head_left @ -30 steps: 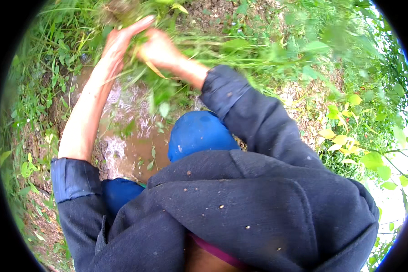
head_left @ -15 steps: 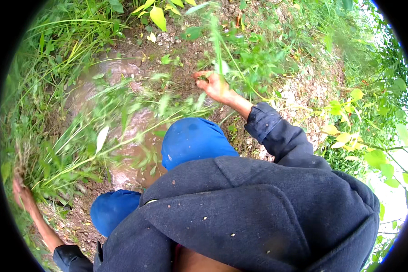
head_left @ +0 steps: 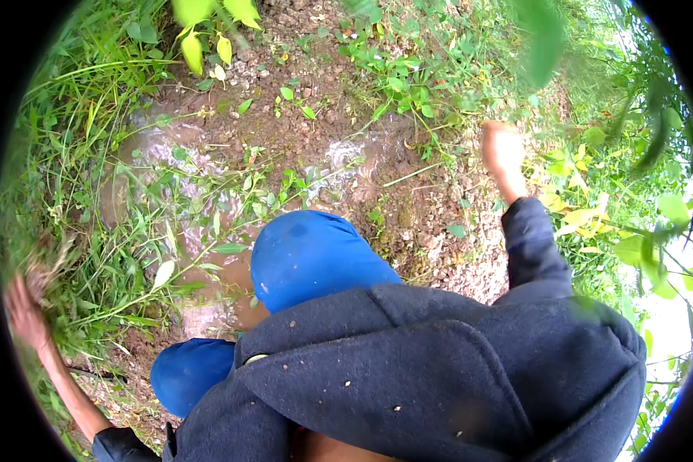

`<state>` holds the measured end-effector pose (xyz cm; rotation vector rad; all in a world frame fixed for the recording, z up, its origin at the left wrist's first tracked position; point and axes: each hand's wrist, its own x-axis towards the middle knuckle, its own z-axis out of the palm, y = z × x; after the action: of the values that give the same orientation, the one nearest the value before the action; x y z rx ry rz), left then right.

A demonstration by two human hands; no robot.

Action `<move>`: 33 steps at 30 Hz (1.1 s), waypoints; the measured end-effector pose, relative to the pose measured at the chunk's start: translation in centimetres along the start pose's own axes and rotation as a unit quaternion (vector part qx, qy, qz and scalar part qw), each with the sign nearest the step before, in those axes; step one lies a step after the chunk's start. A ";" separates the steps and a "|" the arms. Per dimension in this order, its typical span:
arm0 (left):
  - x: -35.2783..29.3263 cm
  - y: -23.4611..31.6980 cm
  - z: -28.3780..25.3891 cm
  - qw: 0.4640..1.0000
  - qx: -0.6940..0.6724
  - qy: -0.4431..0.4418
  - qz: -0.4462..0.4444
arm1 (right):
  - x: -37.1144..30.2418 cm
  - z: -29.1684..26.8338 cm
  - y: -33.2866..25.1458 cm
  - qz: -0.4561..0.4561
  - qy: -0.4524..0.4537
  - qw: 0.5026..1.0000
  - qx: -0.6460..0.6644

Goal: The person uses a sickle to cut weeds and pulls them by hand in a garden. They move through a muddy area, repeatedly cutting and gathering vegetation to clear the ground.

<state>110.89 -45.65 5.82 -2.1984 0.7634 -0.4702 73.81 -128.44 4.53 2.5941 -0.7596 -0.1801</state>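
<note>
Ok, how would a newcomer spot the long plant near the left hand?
Find the brown puddle beside the blue right knee. The long leafy plant slants across it toward the left hand. One whitish leaf sets it apart from the green grass.

Single head-worn fisheye view — downward, close

we see muddy brown water [head_left: 242, 286] glinting beside bare, crumbly soil [head_left: 285, 50]. near the top edge we find broad yellow-green leaves [head_left: 192, 51], at the upper left we have dense grass [head_left: 92, 73], and at the far right, pale bright sky [head_left: 664, 356].
</note>
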 end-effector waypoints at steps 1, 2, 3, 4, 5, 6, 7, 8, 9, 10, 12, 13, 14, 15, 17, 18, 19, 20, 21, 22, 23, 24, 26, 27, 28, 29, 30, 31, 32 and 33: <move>1.9 2.5 -2.4 0.999 -0.026 0.001 0.020 | -0.6 -1.7 -5.6 -0.122 0.058 0.981 0.136; 3.8 4.9 -5.1 0.998 -0.053 0.005 0.042 | -1.4 -4.0 -11.2 -0.253 0.087 0.930 0.253; 6.2 8.1 -7.1 0.993 -0.095 0.016 0.065 | -0.5 -3.4 -15.2 -0.352 0.045 0.893 0.279; 8.4 11.4 -9.3 0.987 -0.130 0.024 0.095 | 0.5 -3.7 -18.2 -0.390 0.068 0.863 0.314; 9.3 12.9 -12.9 0.979 -0.166 0.014 0.116 | 3.4 -1.7 -20.5 -0.408 0.178 0.833 0.330; 11.2 16.7 -13.7 0.959 -0.238 0.022 0.151 | 4.8 -2.1 -20.7 -0.301 0.098 0.898 0.307; 12.1 18.5 -15.6 0.939 -0.294 0.030 0.178 | 7.4 -0.2 -19.7 -0.243 0.102 0.916 0.302; 12.5 20.1 -16.2 0.933 -0.298 0.040 0.198 | 8.9 1.1 -18.9 -0.111 0.003 0.974 0.196; 12.9 21.4 -17.0 0.927 -0.299 0.054 0.218 | 9.8 4.6 -17.0 -0.078 0.062 0.975 0.200; 12.7 22.0 -17.1 0.924 -0.315 0.038 0.213 | 9.6 4.5 -17.5 -0.005 0.009 0.976 0.218; 12.6 23.5 -16.1 0.915 -0.338 0.022 0.216 | 9.4 4.0 -18.2 0.086 -0.087 0.960 0.252; 12.7 24.0 -16.5 0.901 -0.375 -0.028 0.218 | 9.3 2.9 -18.2 0.105 -0.126 0.948 0.271; 12.6 24.7 -16.2 0.888 -0.404 -0.016 0.219 | 9.1 2.5 -18.2 0.125 -0.165 0.935 0.289; 12.8 25.3 -16.4 0.874 -0.433 0.002 0.219 | 9.2 2.8 -17.9 0.129 -0.150 0.930 0.309; 13.7 26.4 -17.3 0.875 -0.431 -0.015 0.219 | 9.5 3.7 -17.7 0.139 -0.116 0.921 0.346; 14.0 26.8 -17.4 0.874 -0.433 -0.021 0.222 | 8.6 2.6 -19.3 0.064 -0.025 0.945 0.319; 14.6 27.7 -17.6 0.868 -0.439 -0.017 0.232 | 8.5 3.2 -19.9 0.005 -0.054 0.956 0.287; 14.8 28.2 -17.4 0.864 -0.448 -0.002 0.232 | 6.9 1.8 -22.7 -0.096 -0.045 0.971 0.215; 14.6 28.0 -17.4 0.867 -0.439 -0.008 0.234 | 4.8 -0.6 -25.5 -0.267 -0.059 0.933 0.234; 14.2 27.6 -17.3 0.872 -0.430 -0.015 0.235 | 2.2 -3.4 -28.9 -0.316 -0.028 0.924 0.215; 13.9 27.3 -17.5 0.873 -0.423 -0.014 0.242 | 1.9 -4.0 -29.3 -0.332 0.008 0.908 0.255; 13.5 27.7 -17.4 0.873 -0.406 0.114 0.244 | 1.2 -4.1 -29.1 -0.337 0.036 0.896 0.287; 13.3 27.8 -17.0 0.769 -0.612 -0.107 0.151 | 2.2 -3.1 -26.9 -0.303 0.107 0.909 0.267; 13.6 27.7 -17.3 0.824 -0.523 -0.058 0.212 | 3.9 -1.4 -24.6 -0.258 0.141 0.932 0.214; 13.9 27.4 -17.7 0.865 -0.427 0.006 0.262 | 6.0 1.3 -20.8 -0.274 0.173 0.918 0.228; 13.9 27.6 -18.1 0.863 -0.435 0.022 0.256 | 8.1 4.1 -17.2 -0.292 0.204 0.902 0.242; 13.5 27.1 -17.8 0.868 -0.428 -0.017 0.250 | 8.3 2.7 -16.6 -0.160 0.135 0.950 0.231; 13.6 27.2 -17.9 0.868 -0.426 -0.043 0.251 | 8.9 3.4 -15.1 -0.077 0.042 0.985 0.148; 13.7 27.5 -18.5 0.865 -0.426 -0.043 0.262 | 9.0 4.3 -14.0 -0.053 -0.010 0.990 0.127; 14.1 28.0 -19.6 0.862 -0.425 -0.039 0.274 | 8.9 5.3 -12.5 -0.027 -0.065 0.992 0.100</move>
<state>100.51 -80.46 -1.20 -2.5572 1.7244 0.3249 86.14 -125.71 -5.77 2.8169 -0.7907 -0.3063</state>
